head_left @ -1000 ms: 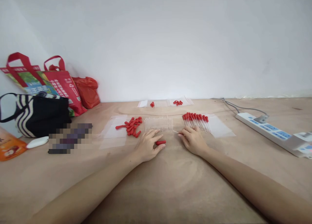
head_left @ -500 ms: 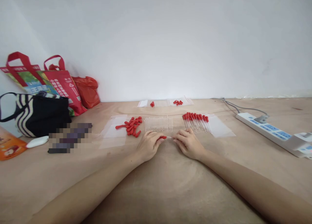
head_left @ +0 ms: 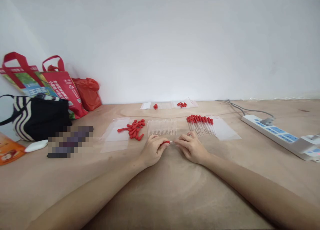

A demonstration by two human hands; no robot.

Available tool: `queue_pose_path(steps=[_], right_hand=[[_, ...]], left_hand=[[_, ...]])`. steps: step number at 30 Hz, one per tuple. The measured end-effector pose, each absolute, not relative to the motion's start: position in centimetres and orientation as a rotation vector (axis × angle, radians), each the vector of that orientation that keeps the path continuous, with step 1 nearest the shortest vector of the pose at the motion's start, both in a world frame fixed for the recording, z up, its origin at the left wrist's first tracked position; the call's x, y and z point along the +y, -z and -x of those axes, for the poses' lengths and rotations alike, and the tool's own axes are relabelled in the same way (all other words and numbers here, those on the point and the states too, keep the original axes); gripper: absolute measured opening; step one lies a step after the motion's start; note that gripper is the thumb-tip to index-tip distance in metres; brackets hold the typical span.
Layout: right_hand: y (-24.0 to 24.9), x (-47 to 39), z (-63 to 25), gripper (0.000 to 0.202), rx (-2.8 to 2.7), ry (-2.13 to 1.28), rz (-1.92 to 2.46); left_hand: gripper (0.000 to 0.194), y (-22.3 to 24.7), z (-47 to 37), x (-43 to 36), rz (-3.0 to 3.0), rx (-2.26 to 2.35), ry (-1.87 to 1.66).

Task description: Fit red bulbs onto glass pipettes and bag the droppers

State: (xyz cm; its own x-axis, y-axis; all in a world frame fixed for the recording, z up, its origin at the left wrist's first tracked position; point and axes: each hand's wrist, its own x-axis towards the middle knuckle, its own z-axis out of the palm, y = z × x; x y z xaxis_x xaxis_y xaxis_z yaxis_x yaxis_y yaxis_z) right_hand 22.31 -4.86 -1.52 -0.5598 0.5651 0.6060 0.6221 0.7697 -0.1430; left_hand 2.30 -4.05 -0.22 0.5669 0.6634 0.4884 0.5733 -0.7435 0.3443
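Near the middle of the table, my left hand point(head_left: 153, 150) pinches a small red rubber bulb point(head_left: 165, 142). My right hand point(head_left: 192, 148) faces it, its fingers closed on a thin clear tube point(head_left: 172, 142) whose end meets the bulb. Beyond my left hand lies a pile of loose red bulbs point(head_left: 135, 130) by a clear plastic bag point(head_left: 114, 131). A row of clear tubes point(head_left: 162, 127) lies in front of both hands. Just past my right hand are several tubes with red bulbs on their ends point(head_left: 200, 123), partly over another clear bag point(head_left: 227, 130).
A white power strip point(head_left: 275, 133) with a grey cable point(head_left: 237, 106) lies at the right. Red shopping bags point(head_left: 62, 90), a black striped bag point(head_left: 45, 118), a white object point(head_left: 36, 145) and an orange packet point(head_left: 8, 151) are at the left. More red bulbs point(head_left: 182, 104) lie near the wall.
My right hand has moved slightly left, and less of the tube shows between my hands. The view has shifted a little.
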Motion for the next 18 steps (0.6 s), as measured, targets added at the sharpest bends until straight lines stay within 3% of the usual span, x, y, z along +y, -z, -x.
queue_pose_path(steps=[5,18], right_hand=[[1.28,-4.46,-22.74,0.037,-2.377,0.221,0.816],[1.22,-4.81,-22.38,0.028,-2.43,0.413,0.855]], left_hand=[[0.021,0.11,-2.34,-4.33,-2.665,0.989,-0.868],[0.018,0.14,-2.28,-4.44,-2.761,0.99,-0.799]])
